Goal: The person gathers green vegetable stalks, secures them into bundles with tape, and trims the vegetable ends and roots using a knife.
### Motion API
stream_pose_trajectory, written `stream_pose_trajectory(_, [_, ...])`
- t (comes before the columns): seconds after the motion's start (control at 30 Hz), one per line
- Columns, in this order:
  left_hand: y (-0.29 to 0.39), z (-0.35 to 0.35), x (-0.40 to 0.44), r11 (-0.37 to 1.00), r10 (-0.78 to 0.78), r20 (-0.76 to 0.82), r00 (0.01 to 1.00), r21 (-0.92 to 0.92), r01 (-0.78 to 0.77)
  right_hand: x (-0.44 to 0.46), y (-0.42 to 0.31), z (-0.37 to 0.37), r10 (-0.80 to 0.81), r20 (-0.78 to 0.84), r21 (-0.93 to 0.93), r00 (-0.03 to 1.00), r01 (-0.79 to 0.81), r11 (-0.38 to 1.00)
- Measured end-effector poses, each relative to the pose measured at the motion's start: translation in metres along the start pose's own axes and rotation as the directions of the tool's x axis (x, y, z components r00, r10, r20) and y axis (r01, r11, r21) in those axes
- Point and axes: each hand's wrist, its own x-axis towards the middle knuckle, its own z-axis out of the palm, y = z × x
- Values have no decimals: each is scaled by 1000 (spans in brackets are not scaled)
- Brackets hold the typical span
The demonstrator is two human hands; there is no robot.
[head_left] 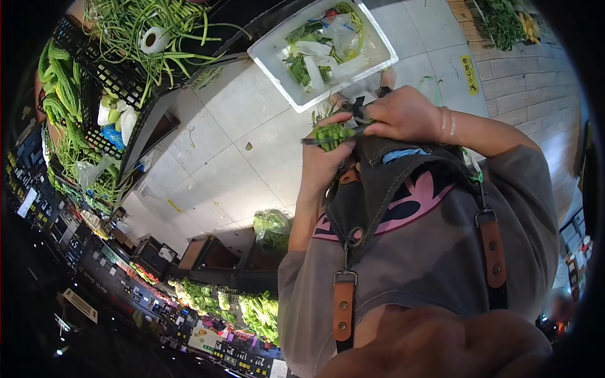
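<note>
**Head View: Bunch of Stems in Left Hand, Dark Blade in Right Hand**

Head view, the only view. The left hand (329, 155) was closed around a bunch of green stems (330, 131), with the thumb on the near side and the fingers on the far side. The bunch was located in front of the apron (372, 192), over the tiled floor (230, 135). Only a short section of the stems was exposed; the remainder was hidden by the fingers, and its full length could not be determined.

The right hand (403, 115) was closed on a dark blade (353, 133), which lay across the stems and projected past them on the left. The grip end was covered by the right hand. Whether the edge had entered the stems could not be determined.

Beyond the hands, a white box (275, 79) stood on the floor, its far edge cut off by the frame. It contained leafy scraps (297, 66) and a clear bag (343, 33); the lowest contents were covered. A foot (387, 78) was partly hidden behind the right hand.

At upper left, black crates (120, 70) held long green vegetables (60, 88), partly lost in the dark rim of the lens. Shelf signs at lower left were too small and distorted to read reliably.
</note>
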Motion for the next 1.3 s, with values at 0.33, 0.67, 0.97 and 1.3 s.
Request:
stream_pose_trajectory(0.33, [3, -2, -1, 998, 21, 56, 998, 55, -24, -1, 1, 2, 45, 69, -10, 997, -45, 999])
stream_pose_trajectory(0.67, [1, -1, -6, 997, 68, 155, 986, 24, -73, -7, -2, 3, 34, 79, 21, 996, -36, 999])
stream_pose_trajectory(0.97, [0, -5, -4, 999, 45, 173, 984, 7, -47, -10, -4, 4, 43, 46, 49, 998, -45, 998])
stream_pose_trajectory(1.3, [0, -45, -7, 1000, -21, 296, 955, -2, 23, 1, -31, 38, 164, -6, 23, 987, -163, 986])
